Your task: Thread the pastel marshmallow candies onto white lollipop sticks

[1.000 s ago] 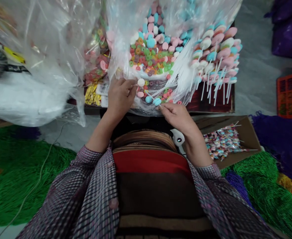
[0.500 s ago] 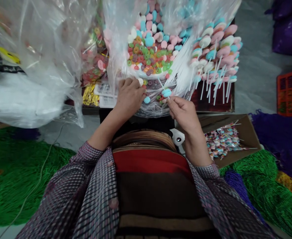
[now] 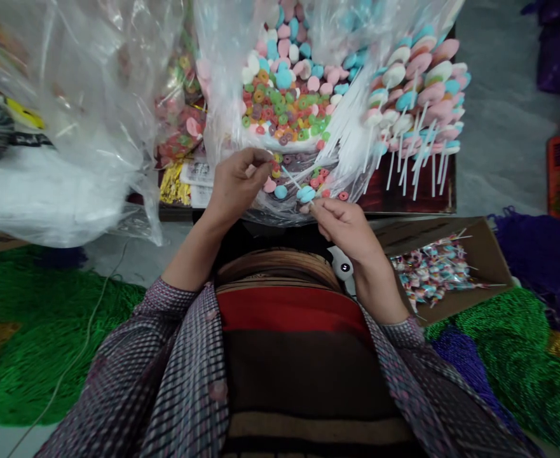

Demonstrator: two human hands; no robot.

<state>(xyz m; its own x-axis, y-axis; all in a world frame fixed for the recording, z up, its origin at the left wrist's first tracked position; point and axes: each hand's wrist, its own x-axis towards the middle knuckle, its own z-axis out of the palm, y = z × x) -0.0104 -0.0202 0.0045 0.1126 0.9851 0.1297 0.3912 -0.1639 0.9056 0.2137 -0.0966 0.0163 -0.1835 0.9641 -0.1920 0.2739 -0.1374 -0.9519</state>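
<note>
My right hand pinches a candy skewer, a thin white stick with blue candy threaded on it. The stick's bare tip points up and to the left. My left hand is closed in a pinch beside it, thumb against forefinger; whatever lies between those fingertips is too small to make out. Below and between the hands, loose gummy rings and a blue candy disc rest on clear plastic. Just beyond is a heap of colourful gummy rings with pink, blue and white candies behind it.
White sticks fan out right of the heap. Finished candy skewers are stacked at the table's right end. A cardboard box of wrapped skewers stands below. Plastic bags cover the left side. Green strands lie on the floor.
My left hand has drawn back from the loose candies, its fingers now pinched together. My right hand has shifted slightly left and down with the skewer.
</note>
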